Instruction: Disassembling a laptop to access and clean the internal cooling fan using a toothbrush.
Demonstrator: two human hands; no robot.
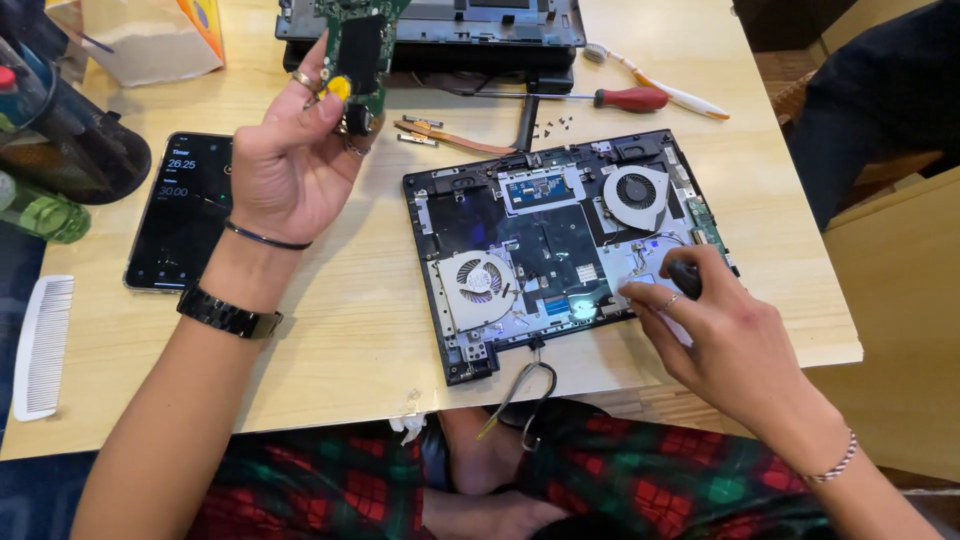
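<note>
Two hands work over an opened laptop base (545, 250) lying on the wooden table (350, 340). Raised above the table beside a phone (185, 210), the left hand (290, 160) pinches a green circuit board (358, 50) between thumb and fingers. At the base's right side near a fan (636, 192), the right hand (730, 340) grasps a small black object (684, 277).

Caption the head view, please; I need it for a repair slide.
Left hand holds up a green circuit board while the right hand presses a dark tool into the opened laptop base.
</note>
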